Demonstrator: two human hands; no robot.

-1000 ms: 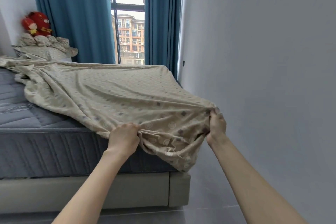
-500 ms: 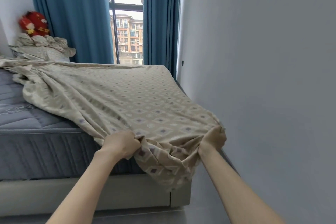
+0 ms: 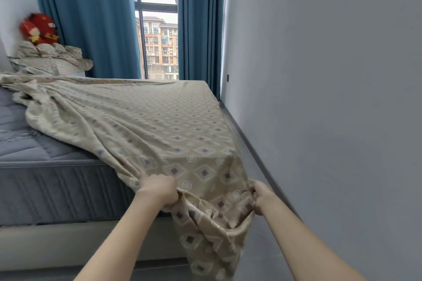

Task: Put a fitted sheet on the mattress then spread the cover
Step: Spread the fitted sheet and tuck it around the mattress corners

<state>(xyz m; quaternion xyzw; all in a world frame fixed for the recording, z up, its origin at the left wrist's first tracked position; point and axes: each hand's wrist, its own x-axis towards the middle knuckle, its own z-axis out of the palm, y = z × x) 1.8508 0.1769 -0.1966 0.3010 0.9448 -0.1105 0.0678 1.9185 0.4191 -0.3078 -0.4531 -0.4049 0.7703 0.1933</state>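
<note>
Here, left grip [image 3: 159,190], right grip [image 3: 262,198], both clutching fitted sheet [image 3: 171,125], over mattress [image 3: 45,185] corner.

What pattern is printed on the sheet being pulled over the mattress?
Beige sheet with diamonds and small circles, clearest in the head view.

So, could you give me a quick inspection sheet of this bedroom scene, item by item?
Surface: grey mattress, bare on the left, on a pale bed frame.
Job's things: patterned fitted sheet lies over the right side and the near right corner, bunched toward the left; no separate cover can be told.
Clutter: patterned pillows and a red plush toy at the far left.
Grippers: left hand and right hand each grip the sheet's hanging edge.
Cables: nothing seen.
Surroundings: blue curtains, window, grey wall on the right.
</note>
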